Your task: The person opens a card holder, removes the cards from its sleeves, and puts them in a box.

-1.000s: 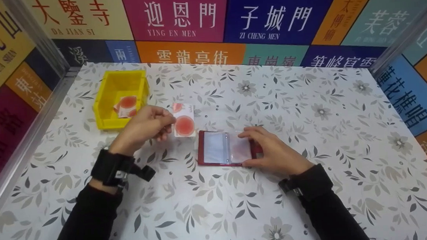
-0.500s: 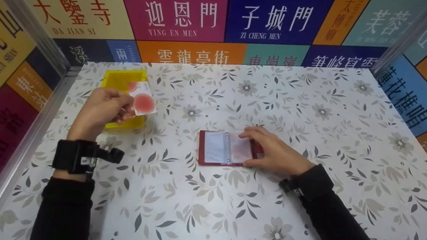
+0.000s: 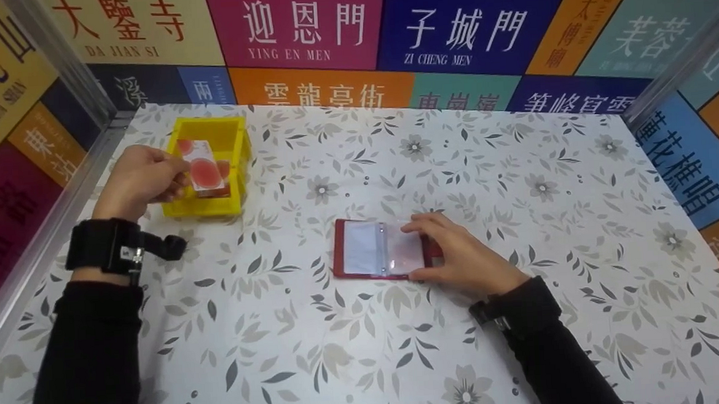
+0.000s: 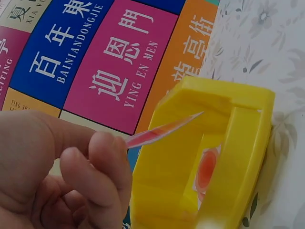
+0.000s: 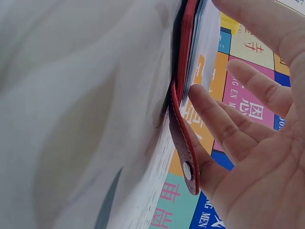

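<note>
My left hand (image 3: 143,179) pinches a white card (image 3: 204,166) with red circles by its left side, over the yellow bin (image 3: 203,208). In the left wrist view that card (image 4: 162,131) appears nearly edge-on, above the bin's opening. Another card with a red circle (image 4: 208,168) lies inside the bin. A small red card album (image 3: 338,250) lies open on the table with clear sleeves showing. Around its right side, my right hand (image 3: 460,252) rests with fingers spread, touching the edges. The right wrist view shows those fingers (image 5: 214,112) fairly straight beside the album's snap strap (image 5: 183,143).
A table (image 3: 318,358) covered with a leaf-and-flower print stretches under everything. Behind it and at both sides stand panels (image 3: 301,29) with coloured blocks of lettering. The bin stands at the table's back left, left of the album.
Carrying the card, my left hand has moved left and up from beside the album to over the yellow bin. My right hand and the album have stayed in place.
</note>
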A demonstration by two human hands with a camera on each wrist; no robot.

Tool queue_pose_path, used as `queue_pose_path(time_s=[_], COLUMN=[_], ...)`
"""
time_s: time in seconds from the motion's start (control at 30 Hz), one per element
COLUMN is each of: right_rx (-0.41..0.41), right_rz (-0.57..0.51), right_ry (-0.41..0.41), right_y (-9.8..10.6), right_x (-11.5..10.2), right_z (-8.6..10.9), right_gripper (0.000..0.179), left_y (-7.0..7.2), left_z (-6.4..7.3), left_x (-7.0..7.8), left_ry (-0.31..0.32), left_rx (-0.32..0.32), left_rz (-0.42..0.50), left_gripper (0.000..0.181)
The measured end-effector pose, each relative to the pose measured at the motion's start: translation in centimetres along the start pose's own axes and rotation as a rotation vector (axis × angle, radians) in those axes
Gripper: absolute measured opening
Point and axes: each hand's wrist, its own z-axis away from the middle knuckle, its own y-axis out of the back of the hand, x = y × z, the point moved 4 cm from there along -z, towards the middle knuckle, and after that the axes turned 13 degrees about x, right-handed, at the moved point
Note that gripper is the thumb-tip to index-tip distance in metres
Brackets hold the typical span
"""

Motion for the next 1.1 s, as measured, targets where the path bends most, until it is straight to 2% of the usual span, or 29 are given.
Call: queue_pose_path(time_s=[0.33,0.53,0.73,0.87,0.97,1.03,1.1], right_rx=[-0.009,-0.008,-0.001,-0.007,-0.013,-0.014,-0.013], right_rz=[-0.003,0.000,0.002,0.008,0.013,0.016,0.023], right_ry=[-0.017,-0.016,-0.009,-0.024,-0.035,-0.037,-0.039], right_y=[-0.1,0.0,0.1,0.1,0.1,0.1,0.2], right_x=[0.0,0.0,0.0,0.0,-0.1,-0.1,-0.1], right_z=[0.1,0.1,0.1,0.1,0.2,0.2,0.2], right_gripper=[0.075,0.075,0.076,0.076,0.076,0.077,0.077], left_y=[-1.4,-2.1,-2.3,-2.8,-3.7,-4.8,-6.3], left_z=[-1.2,-1.6,-1.6,-0.5,1.5,3.2,5.1], left_x=[0.1,-0.2,0.2,1.0,2.0,2.8,3.7], left_ry=[-0.055,-0.100,-0.150,-0.159,-0.179,-0.235,-0.304], left_rx=[-0.006,0.064,0.131,0.164,0.187,0.190,0.156], left_rz=[-0.119,-0.185,-0.270,-0.273,-0.261,-0.255,-0.241], left_gripper=[0.022,0.021,0.034,0.030,0.024,0.023,0.019])
